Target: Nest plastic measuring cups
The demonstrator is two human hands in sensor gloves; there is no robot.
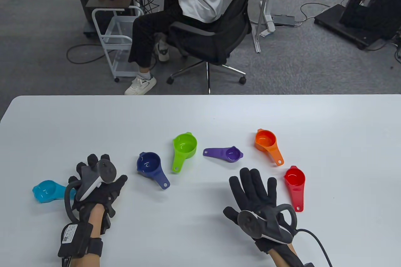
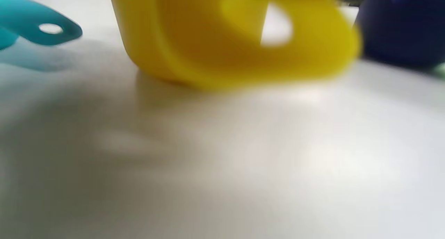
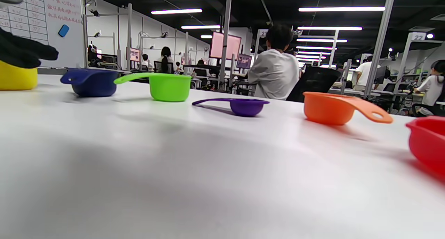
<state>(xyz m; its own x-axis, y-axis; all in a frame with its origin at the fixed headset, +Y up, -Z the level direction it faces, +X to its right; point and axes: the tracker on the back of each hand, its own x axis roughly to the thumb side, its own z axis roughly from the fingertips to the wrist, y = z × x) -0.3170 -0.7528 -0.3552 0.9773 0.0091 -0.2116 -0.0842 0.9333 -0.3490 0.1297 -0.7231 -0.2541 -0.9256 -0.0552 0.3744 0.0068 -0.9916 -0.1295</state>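
My left hand (image 1: 105, 171) lies over a yellow cup, which is hidden under it in the table view. In the right wrist view its glove (image 3: 24, 53) sits on the yellow cup's (image 3: 15, 80) rim. The left wrist view shows the yellow cup (image 2: 222, 41) close and standing on the table. A teal cup (image 1: 47, 190) lies left of that hand. A navy cup (image 1: 148, 163), a green cup (image 1: 184, 145), a purple cup (image 1: 230, 154), an orange cup (image 1: 266, 141) and a red cup (image 1: 294, 177) lie apart. My right hand (image 1: 252, 187) lies flat, fingers spread, holding nothing.
The white table (image 1: 200, 113) ends at its far edge, behind the cups. Beyond it a person sits on an office chair (image 1: 213, 38) with their back to me. Next to them stands a white cart (image 1: 112, 44).
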